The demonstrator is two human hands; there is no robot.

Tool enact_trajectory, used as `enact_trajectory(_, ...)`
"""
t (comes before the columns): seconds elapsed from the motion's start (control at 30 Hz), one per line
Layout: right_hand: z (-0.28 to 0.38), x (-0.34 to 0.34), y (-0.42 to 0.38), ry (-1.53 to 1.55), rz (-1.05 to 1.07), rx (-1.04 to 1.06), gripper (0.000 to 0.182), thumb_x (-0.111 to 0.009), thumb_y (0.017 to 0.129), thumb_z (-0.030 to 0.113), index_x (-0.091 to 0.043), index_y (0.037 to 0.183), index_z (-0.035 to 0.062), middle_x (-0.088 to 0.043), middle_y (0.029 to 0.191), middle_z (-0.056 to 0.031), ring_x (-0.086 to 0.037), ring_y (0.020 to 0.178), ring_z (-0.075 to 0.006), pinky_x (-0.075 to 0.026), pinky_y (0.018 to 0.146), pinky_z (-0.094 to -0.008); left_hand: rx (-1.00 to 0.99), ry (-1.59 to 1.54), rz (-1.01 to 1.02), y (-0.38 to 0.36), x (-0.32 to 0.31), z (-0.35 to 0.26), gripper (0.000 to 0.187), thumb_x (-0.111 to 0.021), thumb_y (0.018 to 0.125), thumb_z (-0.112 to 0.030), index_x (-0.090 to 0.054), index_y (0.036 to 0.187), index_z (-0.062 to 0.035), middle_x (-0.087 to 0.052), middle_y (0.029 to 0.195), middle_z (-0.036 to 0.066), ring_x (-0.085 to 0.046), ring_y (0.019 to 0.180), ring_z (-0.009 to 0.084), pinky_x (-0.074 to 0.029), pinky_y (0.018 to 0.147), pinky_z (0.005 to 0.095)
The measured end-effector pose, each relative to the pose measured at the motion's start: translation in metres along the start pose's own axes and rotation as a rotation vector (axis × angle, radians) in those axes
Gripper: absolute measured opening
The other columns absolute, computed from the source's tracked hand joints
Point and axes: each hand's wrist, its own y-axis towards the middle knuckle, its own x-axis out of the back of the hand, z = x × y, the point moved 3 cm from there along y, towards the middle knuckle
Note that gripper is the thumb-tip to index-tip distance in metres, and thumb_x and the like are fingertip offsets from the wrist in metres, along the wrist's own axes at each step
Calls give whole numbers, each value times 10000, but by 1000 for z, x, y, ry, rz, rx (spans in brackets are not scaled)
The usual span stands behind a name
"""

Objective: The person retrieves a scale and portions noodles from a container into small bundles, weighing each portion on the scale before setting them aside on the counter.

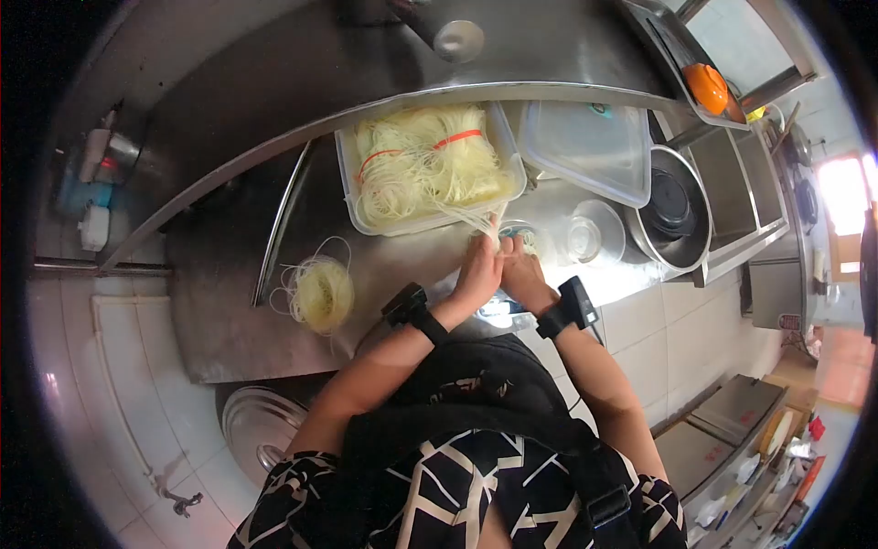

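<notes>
Pale noodles (457,151), two bundles of them with red bands, fill a clear plastic tub (375,224) at the steel table's back edge. My left hand (480,274) is closed on a strand bunch that trails out over the tub's front right corner. Right beside it, my right hand (523,274) has its fingers pressed together near the same bunch; what they hold is hidden. Just behind my right hand sits a small container, partly covered by my hands. A loose coil of noodles (320,293) lies on the table at the left.
Right of the tub are a translucent lid (585,151), a clear round bowl (594,233) and a steel basin (672,210) with a dark object inside. A steel shelf (347,64) overhangs the table. A sink (732,174) stands at the right.
</notes>
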Motion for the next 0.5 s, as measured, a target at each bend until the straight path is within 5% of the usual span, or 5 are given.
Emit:
enact_trajectory(0.1,-25,9,-7,261,-55,159,511,-633,714,190,-461,1154,-6,-417,1167,-202,-392,1080,-339,-449,827,-394,-306,547,116,-3,-1,-10,537,-429,796,-63,-283,1306,21,-338,1319,211,-302,1249,323,-249,1036,376)
enact_trajectory(0.2,-37,53,-26,603,50,269,572,-678,684,200,-453,1168,-7,-429,1186,-181,-416,1036,-361,-364,940,-386,-336,703,128,-7,-6,-10,477,-365,818,-93,-335,1281,21,-339,1344,161,-287,1271,266,-218,1053,370)
enact_trajectory(0.27,-48,68,-28,821,-35,-23,544,-701,670,213,-478,1118,-3,-469,1131,-169,-438,994,-364,-340,934,-406,-346,771,101,-6,-12,-10,469,-363,822,-107,-349,1273,22,-340,1348,153,-287,1273,254,-211,1054,367)
enact_trajectory(0.4,-12,79,4,212,-458,86,440,-697,670,172,-485,1021,10,-536,985,-159,-507,839,-322,-392,790,-422,-138,886,320,-1,-29,-7,473,-371,823,-141,-369,1273,5,-349,1347,146,-293,1272,232,-185,1057,345)
enact_trajectory(0.5,5,50,30,230,-290,35,450,-672,679,246,-483,1033,44,-554,848,-150,-527,793,-320,-404,727,-413,4,854,431,1,-32,-5,479,-380,825,-150,-369,1282,-9,-343,1353,129,-269,1282,222,-169,1059,342)
